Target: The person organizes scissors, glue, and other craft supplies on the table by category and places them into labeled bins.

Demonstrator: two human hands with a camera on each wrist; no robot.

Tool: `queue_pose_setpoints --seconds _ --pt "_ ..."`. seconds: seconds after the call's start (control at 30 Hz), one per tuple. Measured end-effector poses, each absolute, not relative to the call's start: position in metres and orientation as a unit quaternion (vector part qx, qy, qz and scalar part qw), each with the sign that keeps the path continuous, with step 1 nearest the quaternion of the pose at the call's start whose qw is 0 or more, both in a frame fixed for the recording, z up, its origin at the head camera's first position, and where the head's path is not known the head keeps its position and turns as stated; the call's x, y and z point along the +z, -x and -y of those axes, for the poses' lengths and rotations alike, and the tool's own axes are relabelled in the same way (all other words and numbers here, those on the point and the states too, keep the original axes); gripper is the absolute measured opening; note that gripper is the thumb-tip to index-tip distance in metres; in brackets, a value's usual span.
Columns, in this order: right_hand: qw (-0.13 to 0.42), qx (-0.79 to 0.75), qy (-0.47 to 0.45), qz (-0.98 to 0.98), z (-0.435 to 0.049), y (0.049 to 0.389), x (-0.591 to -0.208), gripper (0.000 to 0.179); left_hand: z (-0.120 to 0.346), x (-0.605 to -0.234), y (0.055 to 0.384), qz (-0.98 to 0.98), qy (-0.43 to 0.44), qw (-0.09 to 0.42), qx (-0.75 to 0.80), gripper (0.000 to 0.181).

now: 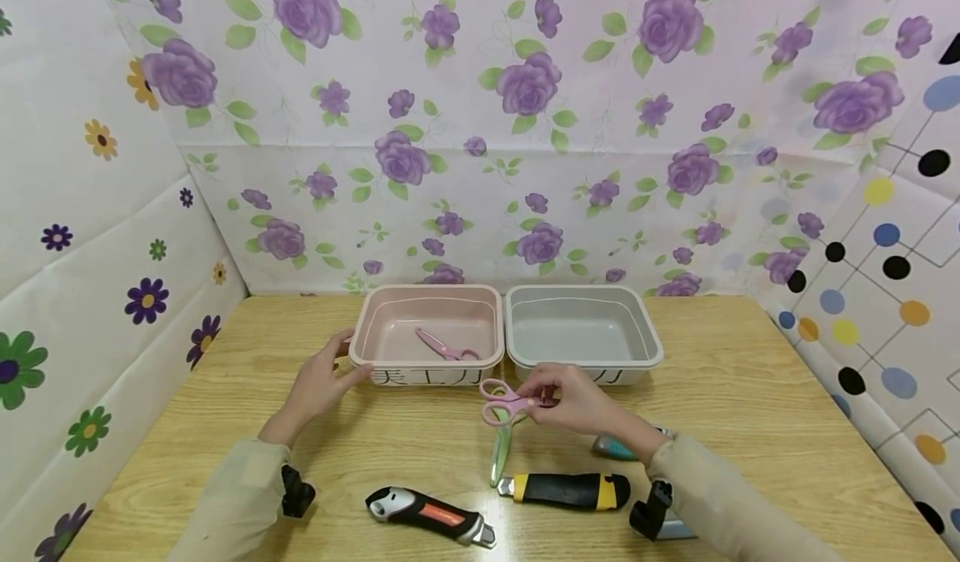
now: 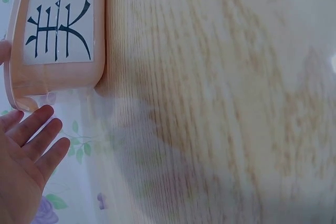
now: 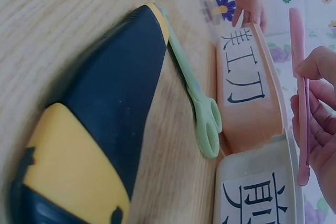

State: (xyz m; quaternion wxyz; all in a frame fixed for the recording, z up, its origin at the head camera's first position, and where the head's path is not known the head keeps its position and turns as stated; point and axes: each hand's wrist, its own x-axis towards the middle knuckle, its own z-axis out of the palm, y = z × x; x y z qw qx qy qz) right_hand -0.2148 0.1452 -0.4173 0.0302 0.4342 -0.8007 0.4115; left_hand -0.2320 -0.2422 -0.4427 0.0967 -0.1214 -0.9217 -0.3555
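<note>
My right hand (image 1: 577, 403) pinches pink scissors (image 3: 303, 124) by the blade part, their handle loops pointing left in the head view. They hang above the table before the bins, overlapping the loops of green scissors (image 1: 499, 454) lying on the wood. My left hand (image 1: 318, 383) is at the left front corner of a pink bin (image 1: 427, 289), thumb at the front rim, the other fingers extended along its end in the left wrist view. Another pair of pink scissors (image 1: 450, 351) lies inside that bin. Beside it stands a grey bin (image 1: 585, 289) with nothing inside.
A black and yellow utility knife (image 1: 562, 490) and a black and silver one (image 1: 427, 512) with an orange inset lie in front. A teal and grey tool (image 1: 615, 448) and a light blue-grey item (image 1: 675, 530) are partly covered by the right arm. Patterned sheets (image 1: 480, 212) enclose the table.
</note>
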Motion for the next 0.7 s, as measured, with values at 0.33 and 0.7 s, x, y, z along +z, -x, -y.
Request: queue_pose_setpoints --seconds 0.33,0.7 --pt "0.006 0.406 -0.42 0.812 -0.14 0.226 -0.41 0.021 0.242 -0.439 0.23 0.923 0.119 0.092 -0.354 0.07" --pt "0.019 0.366 -0.429 0.826 -0.13 0.244 -0.395 0.017 0.241 -0.438 0.23 0.925 0.122 0.097 -0.346 0.07"
